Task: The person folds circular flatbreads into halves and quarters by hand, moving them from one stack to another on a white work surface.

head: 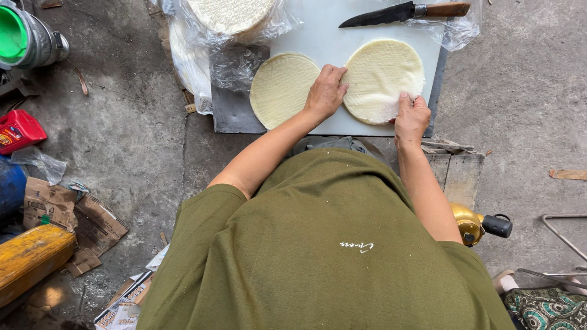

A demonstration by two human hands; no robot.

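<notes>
A stack of pale round wafers (229, 13) is held in a clear plastic bag (202, 43), far left. On the white surface (324, 43), the right round wafer (382, 76) is pinched at its near edge by the right hand (411, 119), its fingers clenched; the left hand (326, 91) is laid flat, fingers released, between it and the left wafer (282, 88).

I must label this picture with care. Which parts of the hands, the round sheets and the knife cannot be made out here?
- Head view: the left hand covers the gap between the two round sheets, so touching or apart cannot be told.
- The right hand hides the lower right edge of the right sheet; its grip is unclear.
- The stack in the plastic bag is cut off by the top edge.
- Clear plastic overlaps the knife near its handle.
</notes>
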